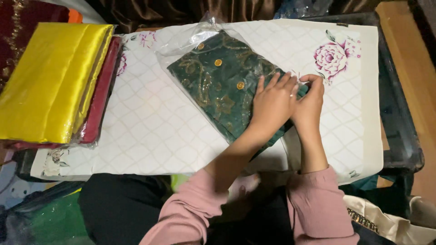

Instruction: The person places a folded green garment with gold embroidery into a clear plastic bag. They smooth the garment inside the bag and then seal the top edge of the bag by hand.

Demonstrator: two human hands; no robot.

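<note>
A folded dark green cloth point(218, 79) with gold embroidery and round gold buttons lies in a clear plastic bag point(181, 41) on a white quilted board. My left hand point(272, 104) rests flat on the cloth's right end, fingers spread. Beside it my right hand point(311, 102) pinches the bag's edge at the cloth's right corner. Both arms wear pink sleeves.
The white quilted board point(150, 127) with pink flower prints rests on a dark frame point(399, 136). A stack of folded yellow cloth point(50, 77) over red cloth point(102, 100) lies at the left. A beige bag point(386, 222) sits at the lower right; green fabric point(54, 222) at the lower left.
</note>
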